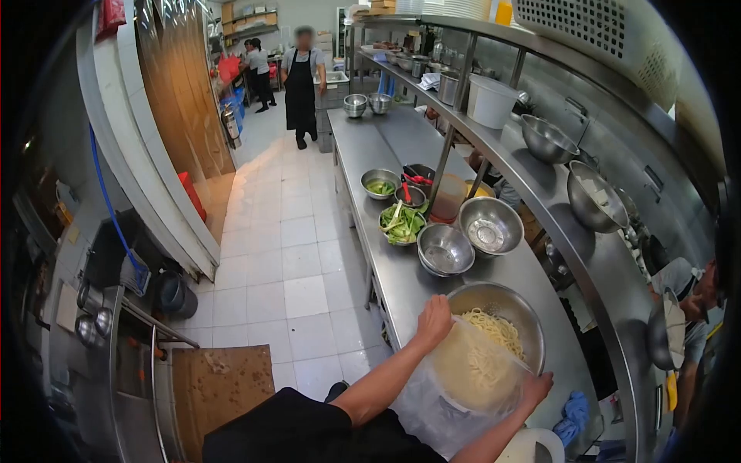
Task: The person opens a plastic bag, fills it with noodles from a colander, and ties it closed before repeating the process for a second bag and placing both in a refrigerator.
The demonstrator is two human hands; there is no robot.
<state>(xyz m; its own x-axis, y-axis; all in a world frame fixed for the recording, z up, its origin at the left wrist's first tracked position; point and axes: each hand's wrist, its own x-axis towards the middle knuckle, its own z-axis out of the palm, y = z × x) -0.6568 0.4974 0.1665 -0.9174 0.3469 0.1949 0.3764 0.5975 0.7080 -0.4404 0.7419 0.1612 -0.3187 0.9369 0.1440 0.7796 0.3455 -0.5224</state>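
A large steel bowl [532, 324] stands on the steel counter, with yellow noodles [498, 328] in it. Across the near part of the bowl lies a clear plastic bag [432, 413], and more noodles show through it. My left hand [435, 318] is closed on the bag's edge at the bowl's left rim. At the right rim, my right hand [536, 388] grips the other side of the bag. The bag hangs between both hands toward my body, over the counter's near edge.
Steel bowls [445, 249] and a bowl of leafy greens [402, 224] stand farther along the counter [370, 147]. A shelf [532, 166] runs above its right side. One person in a black apron [301, 92] is in the aisle. A blue cloth [572, 417] lies at the right.
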